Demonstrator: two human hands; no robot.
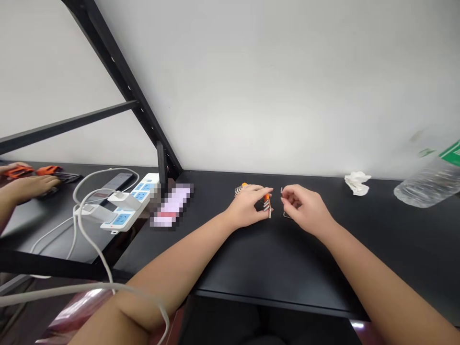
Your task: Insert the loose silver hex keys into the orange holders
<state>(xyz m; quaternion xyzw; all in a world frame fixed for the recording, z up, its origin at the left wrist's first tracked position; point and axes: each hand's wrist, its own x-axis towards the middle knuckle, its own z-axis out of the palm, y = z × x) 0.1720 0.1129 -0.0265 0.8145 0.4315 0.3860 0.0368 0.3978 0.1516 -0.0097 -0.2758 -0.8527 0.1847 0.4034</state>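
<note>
My left hand (247, 206) is closed around an orange hex key holder (267, 197), just above the black table. Several metal key ends stick out past its fingers on both sides, and the palm hides most of the holder. Close by on the right, my right hand (304, 207) is closed, thumb against fingers, with the thin metal tip of a hex key (281, 190) showing at the fingertips. Below those fingers, a bent metal piece (286, 215) shows at the table surface; whether it belongs to the same key I cannot tell. A small gap separates the two hands.
A white power strip (124, 218) with plugs and looping white cables lies left, beside a pixelated phone-like object (174, 203). Crumpled tissue (357, 183) and a plastic bottle (427, 187) are on the right. At far left, another person's hand (30, 189) is near orange holders.
</note>
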